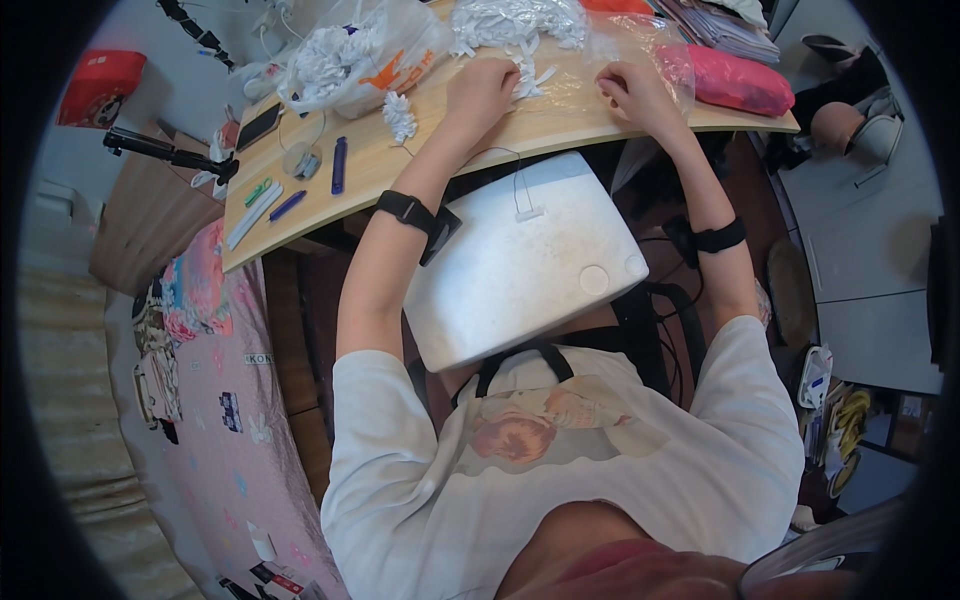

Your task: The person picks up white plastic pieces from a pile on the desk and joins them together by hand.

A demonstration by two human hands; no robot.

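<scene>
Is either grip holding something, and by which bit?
I can't tell: the left grip curls beside white strips, the right grip near clear plastic, but any hold is unclear.

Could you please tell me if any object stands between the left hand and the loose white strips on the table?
Nothing visible stands between them: the white strips lie right beside the fingers of the left hand. Whether they touch is unclear.
</scene>
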